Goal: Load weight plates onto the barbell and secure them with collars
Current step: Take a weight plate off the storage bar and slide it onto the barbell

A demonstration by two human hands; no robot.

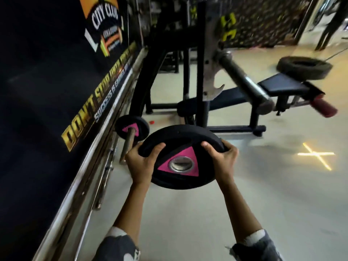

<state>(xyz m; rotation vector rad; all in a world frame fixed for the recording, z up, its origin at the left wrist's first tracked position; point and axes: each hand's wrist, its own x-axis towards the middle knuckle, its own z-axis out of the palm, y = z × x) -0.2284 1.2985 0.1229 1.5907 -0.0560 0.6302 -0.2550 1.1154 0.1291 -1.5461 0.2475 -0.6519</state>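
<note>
A black weight plate (180, 140) with a pink triangle is held in mid-air, near and central, its steel-ringed hole facing up. It is gripped at opposite rims, presumably for balance: the fingers of the left hand (141, 162) and right hand (224, 159) are curled round the edge, thumbs on its face. A smaller plate (140, 127) sits threaded on a bar (128, 144) just left. A bench (282, 84) stands far right.

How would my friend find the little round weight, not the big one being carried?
Look for the black wall banner with big gold letters on the left. Near its bottom edge, just left of the bench frame, a small black plate sits on a rusty metal rod. Unlike the bigger plate being carried, it is small and the rod pokes through its pink triangle.
</note>
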